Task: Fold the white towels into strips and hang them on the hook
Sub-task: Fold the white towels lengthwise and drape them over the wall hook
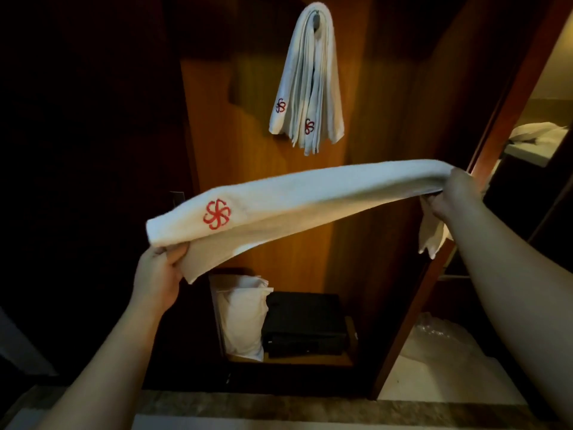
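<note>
Left hand (161,271) and right hand (455,193) grip the folded white towel (310,197), red pinwheel emblem (217,214) up.

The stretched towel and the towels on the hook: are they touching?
Apart. In the head view, the stretched towel, gripped by the left hand and right hand, sits below the hanging towels, with bare wood panel visible between them.

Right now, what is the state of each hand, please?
Left hand: closed, gripping the logo end of the folded towel.
Right hand: closed, gripping the towel's other end.
</note>
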